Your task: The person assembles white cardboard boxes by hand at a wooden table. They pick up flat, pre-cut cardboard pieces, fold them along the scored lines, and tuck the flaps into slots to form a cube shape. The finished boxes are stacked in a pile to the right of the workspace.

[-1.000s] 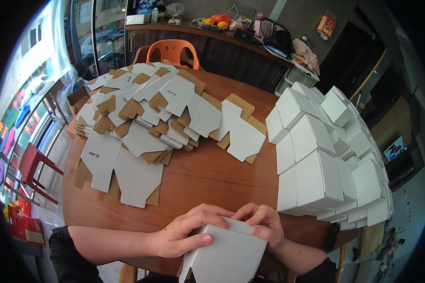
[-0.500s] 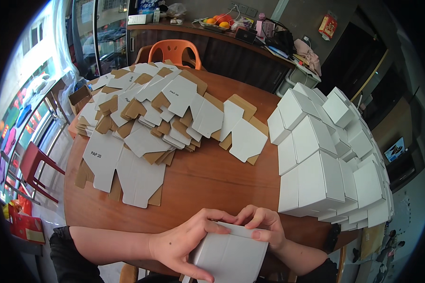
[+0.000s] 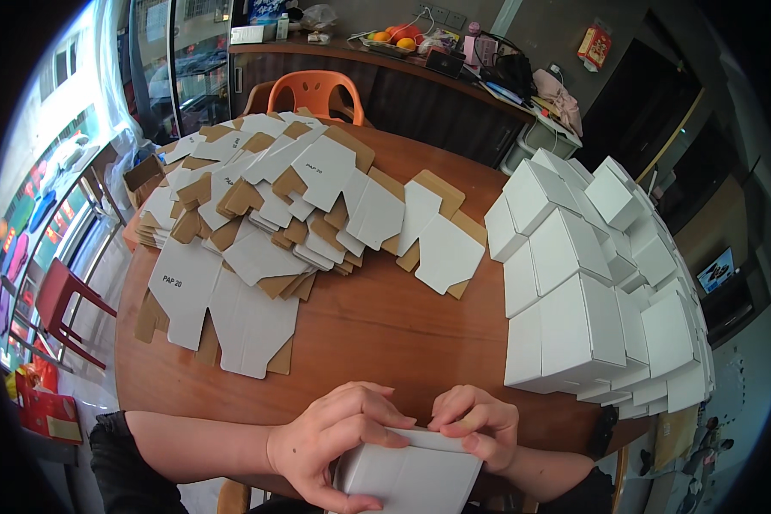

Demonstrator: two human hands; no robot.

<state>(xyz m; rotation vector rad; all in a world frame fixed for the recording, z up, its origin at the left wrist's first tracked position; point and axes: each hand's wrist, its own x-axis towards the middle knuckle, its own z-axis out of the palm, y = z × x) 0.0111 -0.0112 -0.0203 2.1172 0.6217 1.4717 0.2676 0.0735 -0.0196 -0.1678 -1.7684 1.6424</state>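
A white cardboard box (image 3: 407,473) is between my hands at the near edge of the table, its lower part cut off by the frame. My left hand (image 3: 338,441) grips its left side, thumb low on the near face and fingers over the top edge. At the box's top right edge, my right hand (image 3: 480,426) pinches the narrow flap with thumb and bent fingers. Beyond them to the left lies a heap of flat, unfolded box blanks (image 3: 265,248), white outside and brown inside.
Folded white boxes (image 3: 565,325) are stacked high along the table's right side. The brown wooden table (image 3: 377,334) curves around me. An orange chair (image 3: 317,92) stands at its far side, before a long cabinet (image 3: 385,94) with fruit on top. A red stool (image 3: 68,308) is at left.
The box has tipped and dropped slightly lower. My left fingers have lifted and shifted along its top edge, while my right fingers have moved a little at the flap.
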